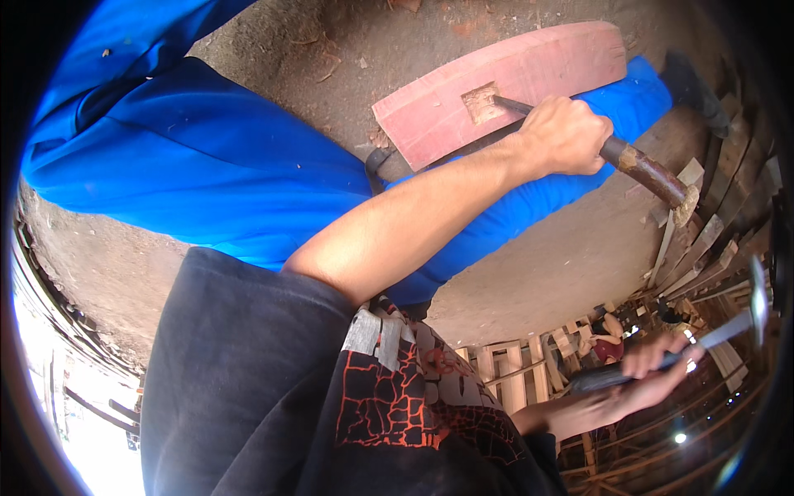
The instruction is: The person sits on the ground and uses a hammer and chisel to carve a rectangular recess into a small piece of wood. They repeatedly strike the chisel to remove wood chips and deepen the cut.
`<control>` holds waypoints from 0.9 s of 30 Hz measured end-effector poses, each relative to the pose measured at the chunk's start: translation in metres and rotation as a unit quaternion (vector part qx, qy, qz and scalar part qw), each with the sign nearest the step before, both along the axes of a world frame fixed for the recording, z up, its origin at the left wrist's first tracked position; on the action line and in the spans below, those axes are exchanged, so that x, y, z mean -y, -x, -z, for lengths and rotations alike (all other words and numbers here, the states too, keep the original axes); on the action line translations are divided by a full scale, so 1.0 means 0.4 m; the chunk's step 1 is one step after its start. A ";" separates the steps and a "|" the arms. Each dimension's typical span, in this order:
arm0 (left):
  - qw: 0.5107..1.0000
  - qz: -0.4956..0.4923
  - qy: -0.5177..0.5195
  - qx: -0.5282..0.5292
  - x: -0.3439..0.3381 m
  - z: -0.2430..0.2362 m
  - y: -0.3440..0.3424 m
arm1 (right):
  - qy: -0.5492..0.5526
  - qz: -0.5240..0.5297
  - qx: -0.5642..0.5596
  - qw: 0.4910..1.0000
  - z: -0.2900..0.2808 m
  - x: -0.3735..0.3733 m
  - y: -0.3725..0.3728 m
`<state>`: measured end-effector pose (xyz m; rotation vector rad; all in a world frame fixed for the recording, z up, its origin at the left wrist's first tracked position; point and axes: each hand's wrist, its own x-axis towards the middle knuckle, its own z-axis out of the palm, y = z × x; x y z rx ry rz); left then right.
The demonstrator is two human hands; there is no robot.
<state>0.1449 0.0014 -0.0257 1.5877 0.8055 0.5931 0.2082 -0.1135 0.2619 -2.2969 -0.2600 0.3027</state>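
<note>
My left hand (562, 136) is closed round a chisel (649, 175) with a dark, worn wooden handle and a frayed butt end. The chisel slants, its blade tip at a roughly squared recess cut into a reddish, curved wooden piece (554, 70). Pale, fresh wood shows inside the recess. The wooden piece lies against my blue-trousered leg (529, 202), near the ground. Out at the lower right, my right hand (657, 372) grips a hammer (728, 329) by its black handle. Its metal head is raised well apart from the chisel's butt and looks slightly blurred.
Brown earth ground (529, 273) surrounds my legs, with scattered wood chips. Stacked boards (703, 248) stand along the right side, and slatted timber (517, 372) lies behind my right arm. Another person (608, 339) is in the background there.
</note>
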 end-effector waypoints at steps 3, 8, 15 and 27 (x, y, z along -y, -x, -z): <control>1.000 -0.007 -0.015 -0.011 0.012 0.006 0.007 | 0.054 -0.009 -0.246 0.968 0.048 0.033 0.010; 1.000 0.007 0.004 -0.007 -0.001 -0.005 0.008 | -0.011 0.002 -0.066 0.998 -0.079 -0.022 -0.016; 1.000 0.020 0.006 -0.022 0.000 0.004 -0.006 | 0.174 0.037 -0.018 0.984 0.051 -0.039 0.075; 0.999 0.026 0.013 -0.037 -0.016 -0.003 -0.008 | 0.020 -0.016 0.008 1.000 0.051 -0.062 -0.005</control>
